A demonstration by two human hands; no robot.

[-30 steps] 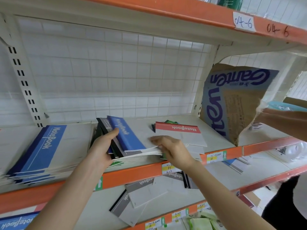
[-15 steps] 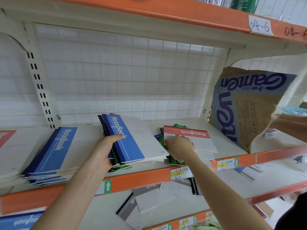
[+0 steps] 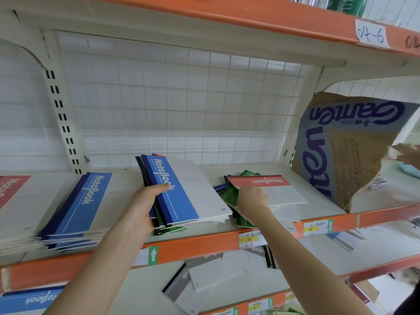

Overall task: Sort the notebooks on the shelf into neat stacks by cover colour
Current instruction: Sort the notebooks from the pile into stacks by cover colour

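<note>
Across the middle tier, the orange-edged shelf carries all the notebooks under sorting, with a white wire grid closing its back. At the right end a torn cardboard panel stands upright and tilted, apparently acting as a divider from the next bay, where another person's hand reaches in.

At the left lies the blue stack, covers aligned and spines facing left. This is judged to be a finished colour group, with a red-covered stack just beside it at the frame edge.

Centre: the mixed pile, blue cover uppermost, with dark and green edges showing beneath, is lifted at its spine side so that it tilts. Right of it, the red-banded notebook rests on loose green notebooks, fanned and unsquared.

The left hand clamps the mixed pile's spine edge, thumb on the blue cover and fingers curled beneath. This probably steadies the pile while the other hand works. The right hand, held apart from the left, curls its fingers on the near-left part of the red-banded notebook, seemingly to draw it off the green ones.

Handwritten price labels mark the shelf's front edge.
</note>
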